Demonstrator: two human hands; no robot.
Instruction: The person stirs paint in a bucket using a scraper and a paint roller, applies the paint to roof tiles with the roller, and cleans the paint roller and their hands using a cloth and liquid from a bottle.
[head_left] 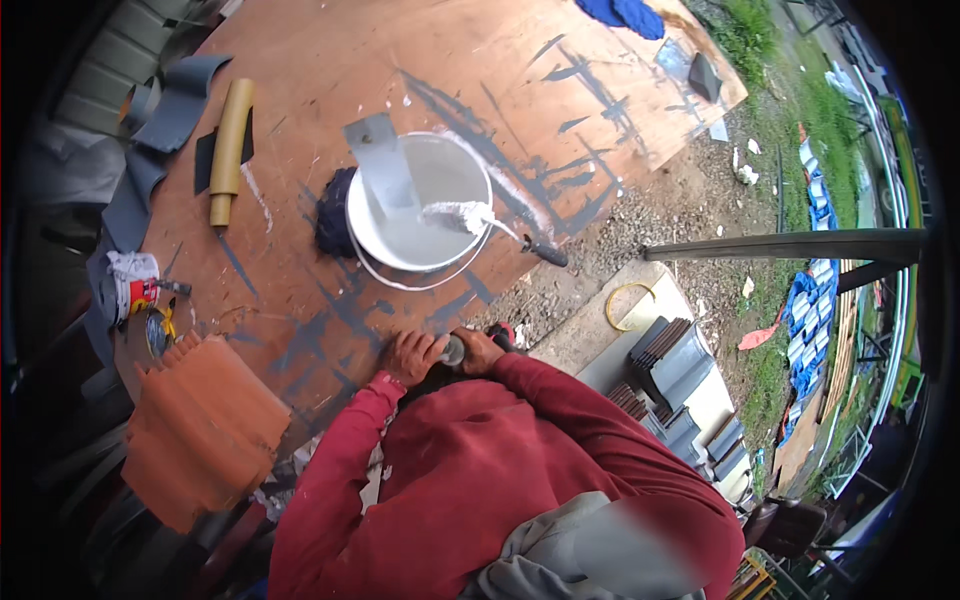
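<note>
Close to my body at the table's near edge, my left hand (pixel 410 357) and my right hand (pixel 480 350) are both closed about a small grey, round-ended thing (pixel 453 351). Its lower part is hidden by my fingers and shirt, so its kind is unclear. Beyond my hands stands a white bucket (pixel 360 240), its wire handle hanging down on the near side. A paint roller (pixel 460 215) with a white-coated head lies across it, the black handle (pixel 547 252) jutting past the right rim. A flat grey piece of sheet (pixel 385 165) leans inside the bucket.
The wooden table (pixel 300 90) is streaked with grey paint. An orange roof tile (pixel 205 430) sits at the near left, beside a small paint can (pixel 133 285). Farther up lies a brown cardboard tube (pixel 232 150). Stacked grey tiles (pixel 675 365) and a metal post (pixel 780 246) are on the right.
</note>
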